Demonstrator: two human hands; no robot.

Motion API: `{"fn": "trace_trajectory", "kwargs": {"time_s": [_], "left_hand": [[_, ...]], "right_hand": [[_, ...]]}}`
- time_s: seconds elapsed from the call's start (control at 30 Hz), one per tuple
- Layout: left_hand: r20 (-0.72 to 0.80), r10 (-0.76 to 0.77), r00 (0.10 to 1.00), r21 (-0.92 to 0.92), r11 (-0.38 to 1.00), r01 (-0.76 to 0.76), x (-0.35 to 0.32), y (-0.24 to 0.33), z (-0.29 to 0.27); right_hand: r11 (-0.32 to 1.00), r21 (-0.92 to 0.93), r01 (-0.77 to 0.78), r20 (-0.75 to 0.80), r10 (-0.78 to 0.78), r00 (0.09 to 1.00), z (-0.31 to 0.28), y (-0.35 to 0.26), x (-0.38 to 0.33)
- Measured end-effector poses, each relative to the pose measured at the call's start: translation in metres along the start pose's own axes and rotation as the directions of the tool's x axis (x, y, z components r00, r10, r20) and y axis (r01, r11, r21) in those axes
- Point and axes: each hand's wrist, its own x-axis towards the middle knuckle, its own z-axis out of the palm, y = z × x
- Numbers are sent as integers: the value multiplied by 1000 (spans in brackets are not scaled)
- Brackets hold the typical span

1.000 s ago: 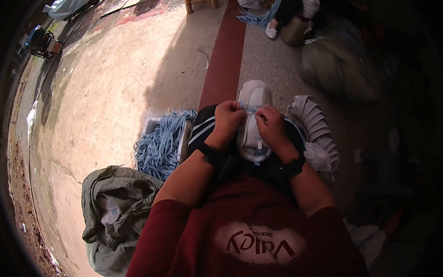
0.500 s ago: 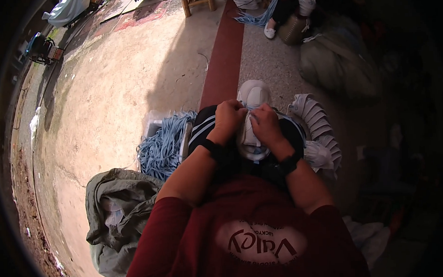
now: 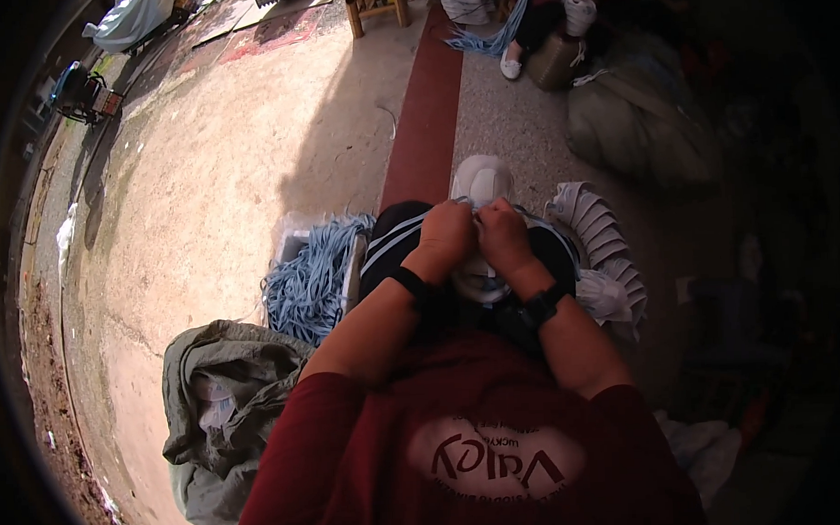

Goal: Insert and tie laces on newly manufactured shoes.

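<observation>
A white shoe [image 3: 482, 179] lies between my thighs with its toe pointing away from me. My left hand [image 3: 445, 234] and my right hand [image 3: 504, 239] meet over its lacing area, fingers closed in a pinch. A light blue shoelace [image 3: 466, 202] shows at the fingertips of both hands; the exact hold is partly hidden. Pale blue strands [image 3: 396, 236] run across my left thigh. The hands cover the middle of the shoe, while its heel end [image 3: 484, 288] shows below them.
At my left stands a box of blue laces [image 3: 314, 280], with a grey-green cloth [image 3: 225, 380] nearer. A curved row of stacked white shoe pieces [image 3: 604, 233] sits at my right. Ahead are another person's foot [image 3: 511, 66], a large sack [image 3: 637, 121] and a wooden stool [image 3: 377, 11].
My left hand has drawn back slightly toward me and turned, now covering more of the shoe. The right hand stays close to its former place, fingertips nearer the left hand's.
</observation>
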Motion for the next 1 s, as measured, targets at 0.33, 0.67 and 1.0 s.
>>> {"fn": "trace_trajectory", "kwargs": {"time_s": [0.33,0.67,1.0], "left_hand": [[21,-220,975,-667,723,178,-8,-22,2],[-139,-283,949,-759,646,82,-11,-18,3],[-125,361,924,180,924,-337,16,12,-11]], "right_hand": [[982,-144,122,2,-123,992,-3,-10,1],[82,981,-175,177,-13,984,-106,-3,-53],[-47,986,-160,166,153,974,-88,29,-70]]}}
